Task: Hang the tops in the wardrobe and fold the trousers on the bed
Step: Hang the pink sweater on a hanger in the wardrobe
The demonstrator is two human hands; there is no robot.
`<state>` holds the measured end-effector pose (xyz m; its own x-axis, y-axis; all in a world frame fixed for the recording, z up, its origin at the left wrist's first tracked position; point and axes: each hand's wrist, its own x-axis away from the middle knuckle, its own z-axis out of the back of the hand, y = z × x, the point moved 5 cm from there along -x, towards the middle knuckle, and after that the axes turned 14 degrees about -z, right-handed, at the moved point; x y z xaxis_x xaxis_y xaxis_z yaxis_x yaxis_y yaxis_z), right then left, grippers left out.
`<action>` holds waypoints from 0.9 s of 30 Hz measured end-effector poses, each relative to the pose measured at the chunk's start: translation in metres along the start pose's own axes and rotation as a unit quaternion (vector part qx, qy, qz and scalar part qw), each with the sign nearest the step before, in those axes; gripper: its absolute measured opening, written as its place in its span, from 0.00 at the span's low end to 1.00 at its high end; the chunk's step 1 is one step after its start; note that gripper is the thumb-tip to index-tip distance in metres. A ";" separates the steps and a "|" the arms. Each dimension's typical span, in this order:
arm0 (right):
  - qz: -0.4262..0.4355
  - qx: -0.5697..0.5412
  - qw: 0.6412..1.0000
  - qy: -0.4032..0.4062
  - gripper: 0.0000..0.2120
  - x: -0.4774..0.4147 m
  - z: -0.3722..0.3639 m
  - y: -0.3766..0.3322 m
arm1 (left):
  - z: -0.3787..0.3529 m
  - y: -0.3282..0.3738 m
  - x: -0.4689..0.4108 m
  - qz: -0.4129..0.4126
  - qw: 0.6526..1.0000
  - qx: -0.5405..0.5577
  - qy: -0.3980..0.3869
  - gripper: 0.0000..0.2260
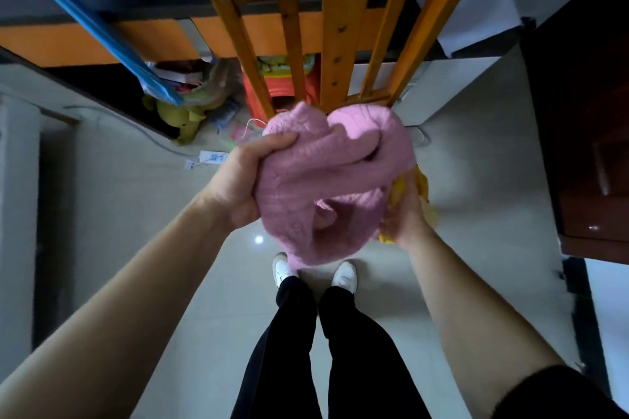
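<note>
A bunched pink knitted top (326, 180) hangs in front of me above the floor, held between both hands. My left hand (245, 177) grips its left side, thumb curled over the knit. My right hand (406, 214) holds the right side from below, together with a piece of yellow cloth (423, 187) that shows behind the fingers. The fingers of the right hand are mostly hidden by the fabric. No wardrobe or trousers on a bed can be made out.
A wooden chair (340, 44) stands just beyond the top. Behind it an orange-fronted desk (85, 41) has clutter and a red stool (282, 88) beneath. A blue bag (112, 34) hangs at the left, dark wooden furniture (589, 146) at the right. My feet stand on pale tiles (476, 163).
</note>
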<state>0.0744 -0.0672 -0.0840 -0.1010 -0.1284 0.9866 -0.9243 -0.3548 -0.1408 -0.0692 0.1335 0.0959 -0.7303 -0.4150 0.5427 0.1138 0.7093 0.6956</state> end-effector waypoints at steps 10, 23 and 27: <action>0.153 -0.073 0.976 -0.140 0.19 0.103 -0.079 -0.038 | 0.083 0.033 0.068 -0.007 0.955 -0.114 0.273 0.11; 0.452 0.274 0.849 -0.015 0.16 0.338 -0.146 -0.088 | 0.095 0.146 0.125 -0.223 0.885 -0.127 0.388 0.03; 0.496 0.205 0.840 -0.073 0.17 0.384 -0.170 -0.090 | 0.103 0.175 0.157 -0.220 0.870 -0.018 0.440 0.01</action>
<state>0.0560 0.0725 0.3217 -0.6730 -0.6515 0.3502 -0.2037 -0.2919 -0.9345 -0.2336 0.2514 0.2544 0.0882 -0.9294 0.3583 -0.0134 0.3586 0.9334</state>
